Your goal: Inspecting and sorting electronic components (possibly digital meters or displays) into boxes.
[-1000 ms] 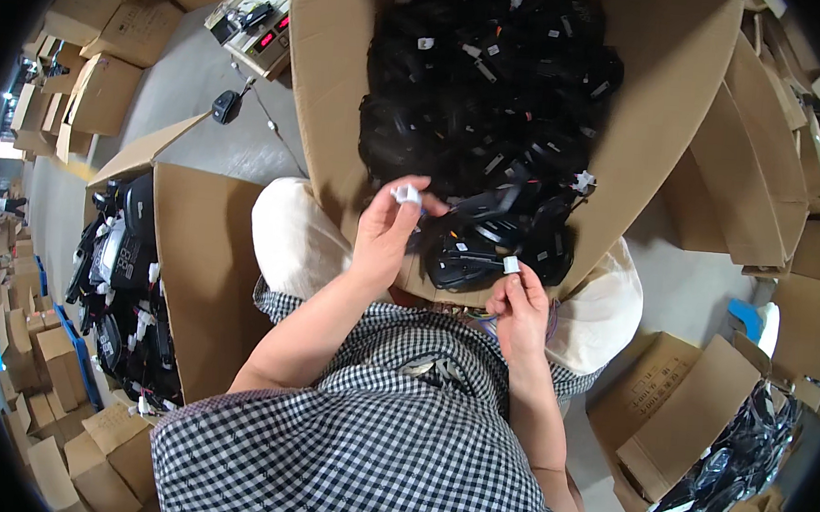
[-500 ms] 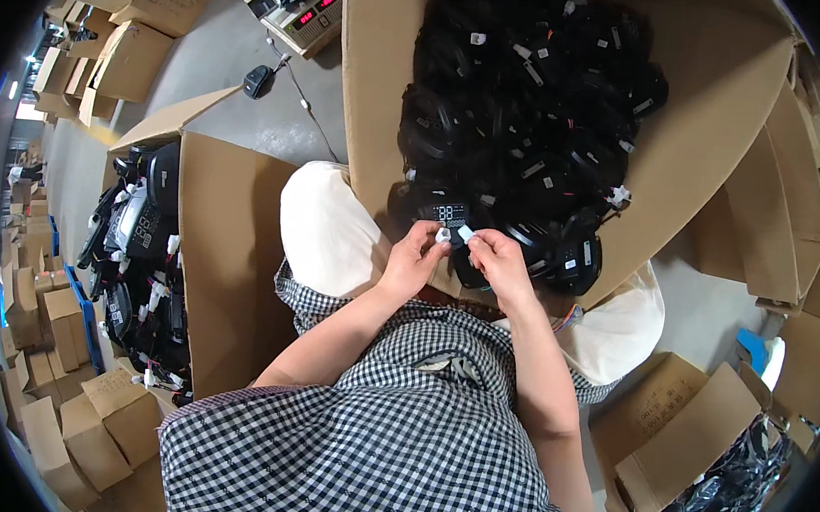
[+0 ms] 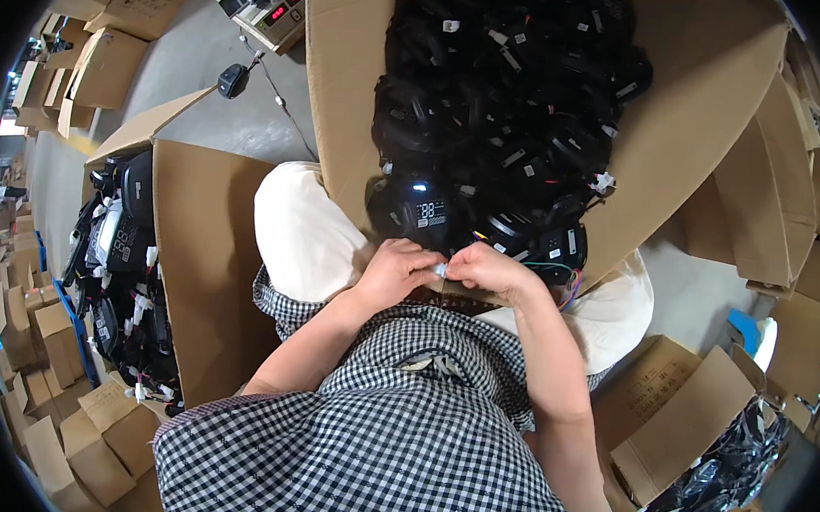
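Note:
My left hand (image 3: 397,272) and my right hand (image 3: 487,269) meet at the near edge of a large cardboard box, fingertips closed on small pale plug connectors (image 3: 439,269). The connectors sit end to end between the two pinches, and the fingers partly cover them. Just beyond lies a black display unit (image 3: 403,213) showing white digits and a bright blue light. Thin coloured wires (image 3: 552,265) run beside my right hand. Many similar black units (image 3: 505,120) with white plugs fill the large box (image 3: 696,114).
On the left stands an open carton (image 3: 209,271) holding more black units with white plugs. A powered meter box (image 3: 273,9) with red digits sits on the floor at the upper left, a cable trailing from it. A carton (image 3: 683,437) with black plastic-wrapped items stands lower right.
The two connectors, held apart before, are now brought together between my fingertips. A blue light now shows on the display unit. The view has shifted slightly.

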Available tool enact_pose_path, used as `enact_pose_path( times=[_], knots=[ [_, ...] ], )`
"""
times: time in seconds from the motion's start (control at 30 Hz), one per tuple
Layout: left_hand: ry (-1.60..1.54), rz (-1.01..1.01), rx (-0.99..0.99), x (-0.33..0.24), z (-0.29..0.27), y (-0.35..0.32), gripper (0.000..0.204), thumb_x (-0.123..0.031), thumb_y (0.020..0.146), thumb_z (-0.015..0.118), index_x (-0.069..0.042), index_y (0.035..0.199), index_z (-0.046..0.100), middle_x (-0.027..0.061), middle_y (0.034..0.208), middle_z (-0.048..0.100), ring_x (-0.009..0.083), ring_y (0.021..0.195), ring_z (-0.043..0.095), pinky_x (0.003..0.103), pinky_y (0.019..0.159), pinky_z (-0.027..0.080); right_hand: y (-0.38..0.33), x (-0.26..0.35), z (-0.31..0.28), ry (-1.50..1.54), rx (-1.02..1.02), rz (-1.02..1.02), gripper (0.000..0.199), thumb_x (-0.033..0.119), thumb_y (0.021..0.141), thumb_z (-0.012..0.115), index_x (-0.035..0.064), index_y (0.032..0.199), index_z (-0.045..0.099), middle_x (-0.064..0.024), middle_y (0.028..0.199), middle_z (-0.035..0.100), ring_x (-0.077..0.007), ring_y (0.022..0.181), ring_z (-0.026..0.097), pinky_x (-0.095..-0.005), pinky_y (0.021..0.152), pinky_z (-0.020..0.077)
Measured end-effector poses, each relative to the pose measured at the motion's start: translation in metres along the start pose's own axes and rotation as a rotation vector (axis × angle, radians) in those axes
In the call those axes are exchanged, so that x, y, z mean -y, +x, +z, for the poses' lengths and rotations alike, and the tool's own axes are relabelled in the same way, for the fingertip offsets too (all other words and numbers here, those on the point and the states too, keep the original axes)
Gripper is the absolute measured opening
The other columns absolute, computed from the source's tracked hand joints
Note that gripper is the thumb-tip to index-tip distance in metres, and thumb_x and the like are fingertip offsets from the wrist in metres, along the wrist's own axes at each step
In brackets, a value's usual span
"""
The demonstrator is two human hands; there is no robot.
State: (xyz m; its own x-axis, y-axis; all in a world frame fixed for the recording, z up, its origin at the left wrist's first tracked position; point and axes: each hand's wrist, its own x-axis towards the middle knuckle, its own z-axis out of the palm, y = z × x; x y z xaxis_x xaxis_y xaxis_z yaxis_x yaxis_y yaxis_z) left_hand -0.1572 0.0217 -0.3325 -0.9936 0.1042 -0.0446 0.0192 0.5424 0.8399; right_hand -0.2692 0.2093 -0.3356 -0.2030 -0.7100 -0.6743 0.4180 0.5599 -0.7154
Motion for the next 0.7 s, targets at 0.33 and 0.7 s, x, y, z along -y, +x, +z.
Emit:
enact_pose_path(
  times=[0.33,0.7],
  knots=[
    [0.21,0.004,0.046,-0.002,0.005,0.004,0.025,-0.026,0.079,0.068,-0.015,0.102,0.068,0.0019,0.081,0.063,0.0215,0.083,0.059,0.037,0.082,0.041,-0.002,-0.021,0.0,0.166,0.007,0.054,0.02,0.023,0.089,0.061,0.0046,0.083,0.067,0.0044,0.065,0.053,-0.0065,0.059,0.044,-0.0242,0.053,0.0351],
    [-0.061,-0.221,-0.237,-0.02,0.008,0.02,0.023,-0.009,0.08,0.069,-0.002,0.101,0.062,0.0117,0.08,0.065,0.0266,0.071,0.063,0.034,0.063,0.049,0.014,-0.01,-0.135,0.883,-1.059,-0.19,0.025,0.023,0.094,0.056,0.0021,0.107,0.057,-0.0062,0.078,0.06,-0.017,0.068,0.062,-0.0328,0.06,0.0536]
  ],
)
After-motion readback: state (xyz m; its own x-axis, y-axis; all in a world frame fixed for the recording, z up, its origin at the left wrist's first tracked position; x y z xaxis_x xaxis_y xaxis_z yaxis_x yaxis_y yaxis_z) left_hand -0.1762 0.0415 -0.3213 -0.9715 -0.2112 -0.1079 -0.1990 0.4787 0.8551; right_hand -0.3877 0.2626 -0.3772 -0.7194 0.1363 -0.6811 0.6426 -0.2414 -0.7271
